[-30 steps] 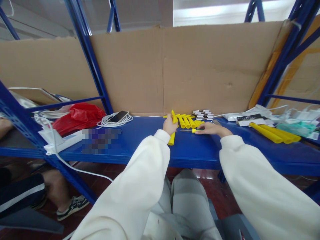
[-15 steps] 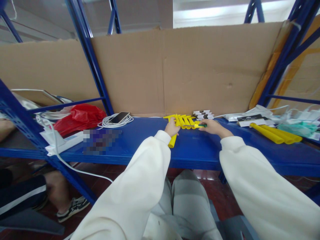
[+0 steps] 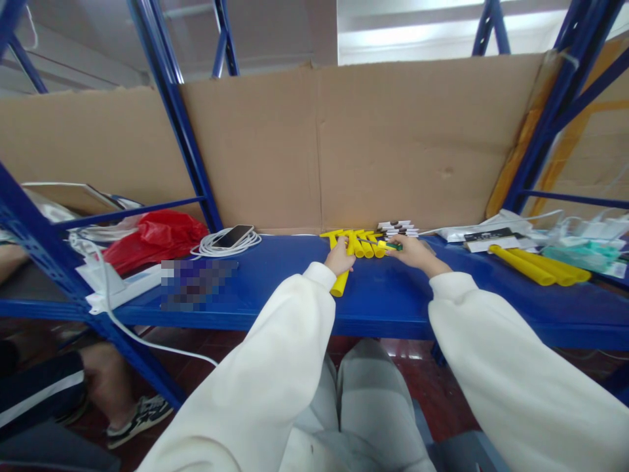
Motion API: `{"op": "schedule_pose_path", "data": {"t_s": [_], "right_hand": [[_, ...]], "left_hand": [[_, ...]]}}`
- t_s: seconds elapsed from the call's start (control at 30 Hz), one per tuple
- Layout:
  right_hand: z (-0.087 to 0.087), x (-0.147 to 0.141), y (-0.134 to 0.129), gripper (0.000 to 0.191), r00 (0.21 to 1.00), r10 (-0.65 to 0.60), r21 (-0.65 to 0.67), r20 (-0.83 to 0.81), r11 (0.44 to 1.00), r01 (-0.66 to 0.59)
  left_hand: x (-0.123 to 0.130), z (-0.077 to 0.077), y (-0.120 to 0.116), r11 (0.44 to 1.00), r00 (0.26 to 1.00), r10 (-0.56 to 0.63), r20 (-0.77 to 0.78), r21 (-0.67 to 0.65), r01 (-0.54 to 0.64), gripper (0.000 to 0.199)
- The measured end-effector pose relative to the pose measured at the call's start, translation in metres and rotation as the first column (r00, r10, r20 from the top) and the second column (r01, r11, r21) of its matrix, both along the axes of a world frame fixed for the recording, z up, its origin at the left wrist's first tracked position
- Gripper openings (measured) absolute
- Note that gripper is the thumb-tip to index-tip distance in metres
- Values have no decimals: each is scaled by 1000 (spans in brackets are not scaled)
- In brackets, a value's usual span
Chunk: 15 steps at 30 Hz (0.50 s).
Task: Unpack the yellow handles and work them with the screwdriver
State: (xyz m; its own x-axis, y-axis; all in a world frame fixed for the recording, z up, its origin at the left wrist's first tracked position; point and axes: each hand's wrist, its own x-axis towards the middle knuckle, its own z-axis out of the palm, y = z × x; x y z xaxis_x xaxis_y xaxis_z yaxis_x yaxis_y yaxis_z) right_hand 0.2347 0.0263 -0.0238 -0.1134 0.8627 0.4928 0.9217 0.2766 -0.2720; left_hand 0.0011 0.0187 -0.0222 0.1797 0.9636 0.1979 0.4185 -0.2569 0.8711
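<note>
My left hand (image 3: 340, 257) is closed around a yellow tube (image 3: 340, 286) whose lower end sticks out below the fingers on the blue shelf (image 3: 289, 275). In my right hand (image 3: 410, 252) is a small yellow and green tool (image 3: 392, 246), pinched by the fingers, with its thin tip pointing left toward the left hand. Several yellow T-shaped pieces (image 3: 366, 249) lie in a row between and behind the hands. Just behind them sits a stack of small white and black boxes (image 3: 397, 227). The tool's exact kind is too small to tell.
On the left are a phone (image 3: 235, 236) on a coiled white cable (image 3: 206, 245), a red bag (image 3: 157, 237) and a white power strip (image 3: 132, 283). Yellow tubes (image 3: 533, 265) lie at the right. Cardboard (image 3: 255, 151) stands behind. Another person's leg (image 3: 105, 380) shows lower left.
The tool in my right hand has turned, its tip now angled up toward the left hand. The whole view has shifted slightly.
</note>
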Motion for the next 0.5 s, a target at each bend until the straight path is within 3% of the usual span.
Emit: {"op": "schedule_pose_path", "data": {"t_s": [0.23, 0.5], "right_hand": [[-3, -4, 0, 23, 997, 77, 29, 0, 997, -77], [-2, -5, -3, 23, 997, 78, 8, -7, 997, -78]], "left_hand": [[-1, 0, -1, 1000, 1000, -2, -23, 18, 2, 56], [-1, -2, 1, 1000, 999, -4, -37, 22, 5, 54]]}}
